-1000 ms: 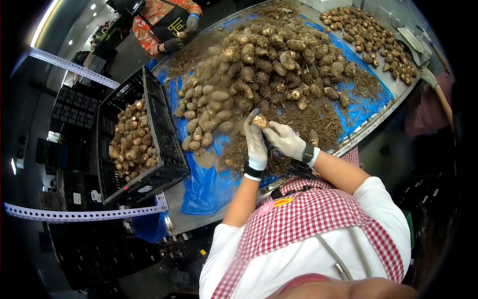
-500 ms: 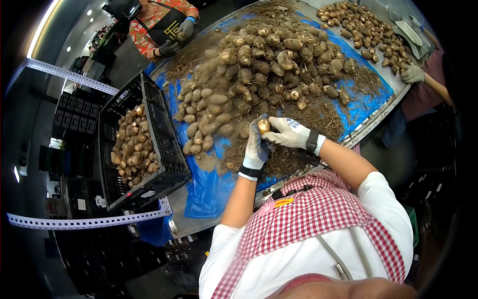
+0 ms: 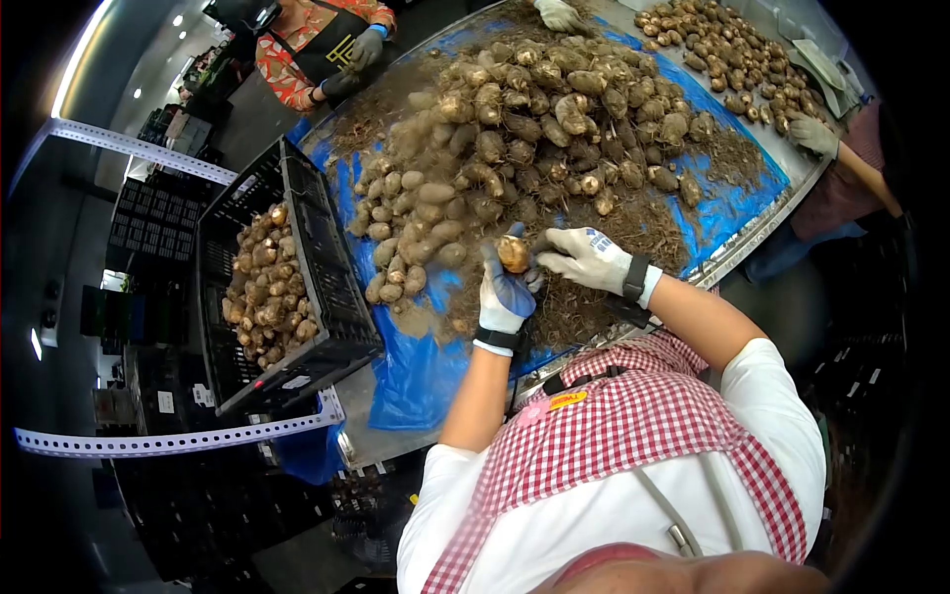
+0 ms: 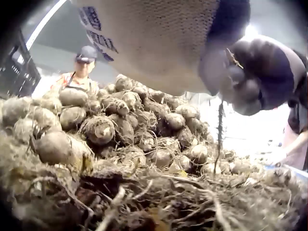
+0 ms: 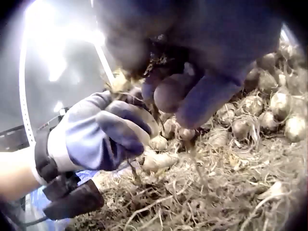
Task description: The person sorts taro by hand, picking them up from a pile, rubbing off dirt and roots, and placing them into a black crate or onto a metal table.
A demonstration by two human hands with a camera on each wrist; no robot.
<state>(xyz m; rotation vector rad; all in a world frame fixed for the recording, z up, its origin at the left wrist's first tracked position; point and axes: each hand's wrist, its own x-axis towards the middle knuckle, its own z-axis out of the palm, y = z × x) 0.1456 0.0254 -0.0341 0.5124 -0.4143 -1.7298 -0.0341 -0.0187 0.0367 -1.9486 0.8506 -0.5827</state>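
The gloved left hand (image 3: 507, 295) grips a round tuber (image 3: 513, 253) with a pale cut top, low over the heap's near side. Close on its right, the gloved right hand (image 3: 592, 259) has thumb and fingers bent together beside the tuber. In the right wrist view the right hand (image 5: 192, 57) pinches thin roots (image 5: 193, 156) that hang down, while the left hand (image 5: 103, 132) has its fingers curled at the left. The left wrist view shows a root strand (image 4: 220, 139) dangling below the right hand's fingertips (image 4: 245, 89).
A tuber heap (image 3: 554, 109) and loose roots lie on a blue sheet (image 3: 411, 381). At the left stands a black crate (image 3: 332, 267) holding tubers. More tubers (image 3: 737, 59) lie at the far right. Other people's gloved hands (image 3: 813, 135) are around the table.
The right hand has drawn slightly away to the right from the tuber, which stays in the left hand. Another gloved hand has appeared at the heap's far edge.
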